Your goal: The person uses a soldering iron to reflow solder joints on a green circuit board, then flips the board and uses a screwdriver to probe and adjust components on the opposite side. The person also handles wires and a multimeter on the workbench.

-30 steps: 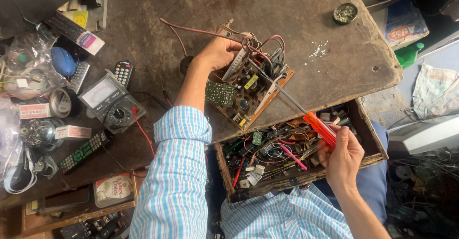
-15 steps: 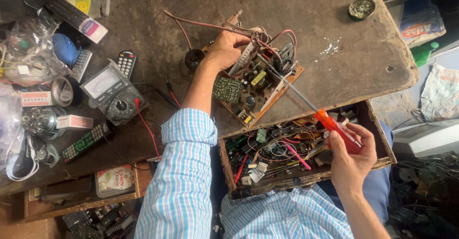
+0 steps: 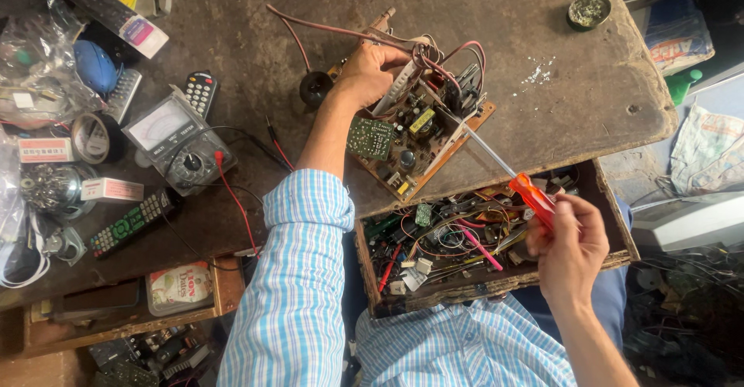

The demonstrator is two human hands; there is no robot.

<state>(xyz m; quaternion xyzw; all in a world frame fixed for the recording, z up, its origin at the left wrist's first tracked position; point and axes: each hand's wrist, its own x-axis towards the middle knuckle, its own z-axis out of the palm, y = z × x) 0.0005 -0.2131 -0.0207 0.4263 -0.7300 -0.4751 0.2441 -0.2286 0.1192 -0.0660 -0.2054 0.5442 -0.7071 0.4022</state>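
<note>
We hold the circuit board (image 3: pixel 411 135) on the dark wooden table (image 3: pixel 542 61) with our left hand (image 3: pixel 364 73), which is curled around its far edge near the red wires (image 3: pixel 325 29). Our right hand (image 3: pixel 570 244) is closed around the orange handle of the screwdriver (image 3: pixel 508 172), over the open drawer (image 3: pixel 496 236) full of small parts. The screwdriver's long metal shaft runs up and to the left from our right hand, and its tip rests on the board, close to our left hand. So the board lies up and left of our right hand, and our left hand is much nearer to it. Since half a second ago, hardly anything has changed: both hands hold the same things, and the screwdriver tip sits on the same part of the board.
</note>
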